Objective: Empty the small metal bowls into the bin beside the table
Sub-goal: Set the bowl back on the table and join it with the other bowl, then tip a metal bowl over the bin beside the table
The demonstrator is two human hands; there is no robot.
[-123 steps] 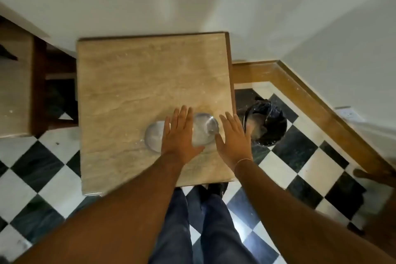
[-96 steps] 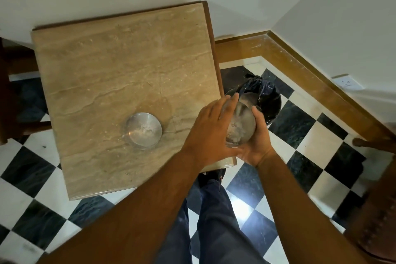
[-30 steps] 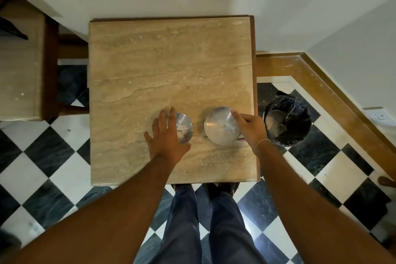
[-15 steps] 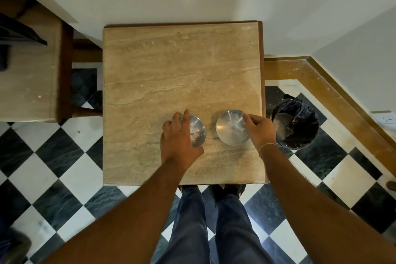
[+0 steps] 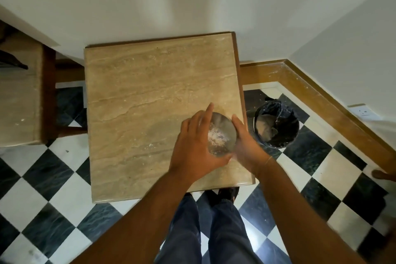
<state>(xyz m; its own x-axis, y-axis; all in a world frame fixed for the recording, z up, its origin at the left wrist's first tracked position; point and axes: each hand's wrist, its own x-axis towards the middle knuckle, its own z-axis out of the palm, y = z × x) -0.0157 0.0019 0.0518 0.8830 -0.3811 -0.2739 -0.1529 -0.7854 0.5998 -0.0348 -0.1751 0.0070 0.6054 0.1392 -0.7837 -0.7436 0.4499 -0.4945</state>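
A small metal bowl (image 5: 221, 133) with white powder in it is held between both my hands over the right part of the marble table (image 5: 139, 100). My left hand (image 5: 192, 152) wraps its left and near side. Against its right side, my right hand (image 5: 246, 146) cups it. Only this one bowl shows; the second bowl is hidden, and I cannot tell whether it sits under this one. The round bin (image 5: 276, 125), lined with a black bag and holding some waste, stands on the floor just right of the table.
The table's back edge is against a white wall. Another marble-topped piece of furniture (image 5: 19, 100) stands to the left. A wooden skirting (image 5: 317, 96) runs along the right wall. The floor is black-and-white checkered tile (image 5: 47, 188), and my legs are at the table's near edge.
Half a second ago each hand was on a separate bowl, side by side. Now the powder-filled bowl has moved right, both hands are closed around it, and the other bowl is out of sight.
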